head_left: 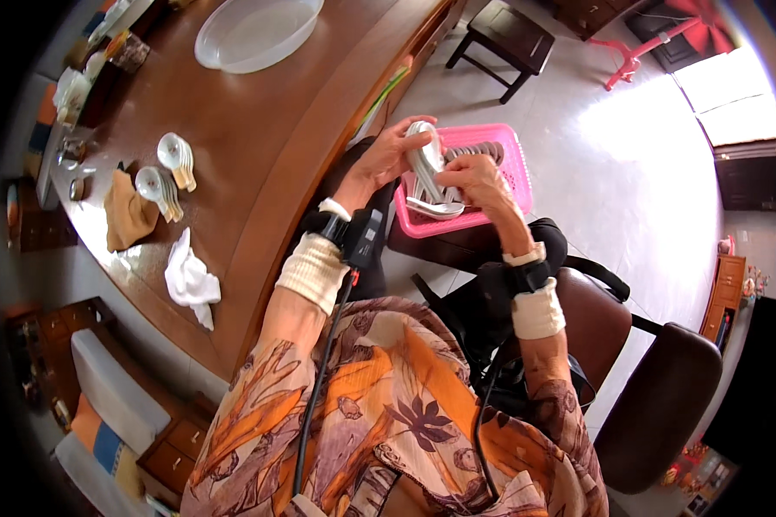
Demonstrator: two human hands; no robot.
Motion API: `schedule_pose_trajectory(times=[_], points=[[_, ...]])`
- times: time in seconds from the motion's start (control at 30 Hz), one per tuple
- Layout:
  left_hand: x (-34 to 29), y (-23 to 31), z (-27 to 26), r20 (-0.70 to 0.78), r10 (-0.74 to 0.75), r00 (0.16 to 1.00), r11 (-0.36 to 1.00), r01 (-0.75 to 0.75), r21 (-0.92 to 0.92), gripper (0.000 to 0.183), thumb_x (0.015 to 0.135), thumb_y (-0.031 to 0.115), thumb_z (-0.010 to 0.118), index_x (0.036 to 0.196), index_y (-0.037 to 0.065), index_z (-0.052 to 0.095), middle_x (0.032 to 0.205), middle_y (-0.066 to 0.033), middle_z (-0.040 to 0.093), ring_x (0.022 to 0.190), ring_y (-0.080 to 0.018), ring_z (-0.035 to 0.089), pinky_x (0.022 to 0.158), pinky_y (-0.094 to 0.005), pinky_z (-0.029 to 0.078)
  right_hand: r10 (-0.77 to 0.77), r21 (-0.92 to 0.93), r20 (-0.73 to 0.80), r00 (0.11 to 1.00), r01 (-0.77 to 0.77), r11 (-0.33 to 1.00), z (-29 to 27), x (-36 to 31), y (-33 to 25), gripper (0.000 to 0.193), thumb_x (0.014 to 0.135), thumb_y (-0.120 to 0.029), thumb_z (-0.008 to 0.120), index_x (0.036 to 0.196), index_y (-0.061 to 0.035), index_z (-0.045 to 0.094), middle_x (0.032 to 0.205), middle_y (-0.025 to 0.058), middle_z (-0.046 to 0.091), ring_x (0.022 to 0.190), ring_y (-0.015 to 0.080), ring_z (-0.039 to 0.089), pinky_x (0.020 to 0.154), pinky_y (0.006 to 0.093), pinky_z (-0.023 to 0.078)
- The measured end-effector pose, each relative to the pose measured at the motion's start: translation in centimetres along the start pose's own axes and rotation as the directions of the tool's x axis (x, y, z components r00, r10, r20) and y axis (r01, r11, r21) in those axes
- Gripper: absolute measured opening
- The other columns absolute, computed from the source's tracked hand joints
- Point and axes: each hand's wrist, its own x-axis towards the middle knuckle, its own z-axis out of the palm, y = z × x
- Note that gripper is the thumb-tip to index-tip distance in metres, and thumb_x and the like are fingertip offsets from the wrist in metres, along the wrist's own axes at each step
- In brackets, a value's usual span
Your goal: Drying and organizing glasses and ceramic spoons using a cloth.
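Over a pink plastic basket (523,168), my left hand (386,159) grips a nested stack of white soup spoons (426,157), bowl ends up. My right hand (481,181) is closed, thumb and fingers pinched against the handle side of the same stack; its fingertips are partly hidden. A loose white spoon (435,209) lies in the near part of the basket, below the held stack. Behind my right hand, a row of nested greyish spoons (485,152) rests along the basket's far side.
On the wooden table (259,189) to the left are two stacks of white spoons (174,153), a brown cloth (129,209), a white cloth (190,277) and a translucent plastic tub (259,34). A dark stool (507,39) stands beyond the basket; a brown chair (655,405) is at right.
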Motion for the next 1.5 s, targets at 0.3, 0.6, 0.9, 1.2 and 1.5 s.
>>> schedule_pose_trajectory(times=[0.3, 0.6, 0.9, 1.2, 1.5], points=[[-0.5, 0.3, -0.4, -0.122, 0.011, 0.992, 1.000, -0.013, -0.013, 0.045, 0.083, 0.019, 0.066, 0.119, 0.002, 0.045, 0.101, -0.0155, 0.058, 0.094, -0.0246, 0.062, 0.079, -0.0367, 0.055, -0.053, -0.356, -0.158, 0.986, -0.007, 0.934, -7.0, 0.6, 3.9, 0.032, 0.064, -0.030, 0.069, 0.073, 0.0009, 0.066, 0.059, 0.0135, 0.061, 0.053, 0.0198, 0.059, 0.054, 0.0338, 0.047], [0.8, 0.0, 0.7, -0.084, -0.004, 0.996, 0.998, -0.001, -0.057, 0.050, 0.080, 0.022, 0.069, 0.119, 0.001, 0.045, 0.100, -0.0183, 0.058, 0.093, -0.0254, 0.061, 0.078, -0.0379, 0.055, 0.042, -0.788, -0.393, 0.919, -0.360, 0.500, -7.0, 2.8, 17.7, 0.021, 0.072, -0.018, 0.063, 0.086, -0.0020, 0.068, 0.085, 0.0227, 0.065, 0.080, 0.0393, 0.064, 0.067, 0.0473, 0.052], [-0.4, 1.1, 0.3, -0.124, 0.012, 0.992, 0.992, -0.027, -0.125, 0.045, 0.082, 0.017, 0.067, 0.118, 0.001, 0.044, 0.098, -0.0176, 0.057, 0.090, -0.0258, 0.062, 0.078, -0.0392, 0.056, -0.023, -0.795, -0.425, 0.905, -0.362, 0.486, -5.9, 3.7, 19.2, 0.024, 0.071, -0.017, 0.065, 0.087, 0.0002, 0.067, 0.083, 0.0225, 0.065, 0.078, 0.0382, 0.065, 0.066, 0.0454, 0.053], [-0.7, 1.2, 0.3, -0.103, 0.028, 0.994, 0.987, -0.043, -0.152, 0.045, 0.080, 0.012, 0.064, 0.120, 0.002, 0.045, 0.100, -0.0179, 0.058, 0.094, -0.0271, 0.060, 0.083, -0.0401, 0.053, 0.002, -0.783, -0.405, 0.914, -0.348, 0.516, -6.8, 3.5, 18.5, 0.027, 0.069, -0.025, 0.071, 0.085, -0.0037, 0.068, 0.082, 0.0210, 0.065, 0.079, 0.0376, 0.065, 0.066, 0.0448, 0.052], [-0.7, 1.0, 0.1, -0.110, 0.031, 0.993, 0.988, -0.047, -0.144, 0.042, 0.082, 0.008, 0.062, 0.119, 0.001, 0.045, 0.102, -0.0184, 0.057, 0.095, -0.0293, 0.060, 0.088, -0.0418, 0.051, -0.006, -0.206, -0.245, 0.969, -0.046, 0.977, -3.9, 2.1, 5.8, 0.032, 0.078, -0.030, 0.063, 0.081, 0.0017, 0.065, 0.065, 0.0117, 0.062, 0.053, 0.0202, 0.059, 0.049, 0.0331, 0.046]])
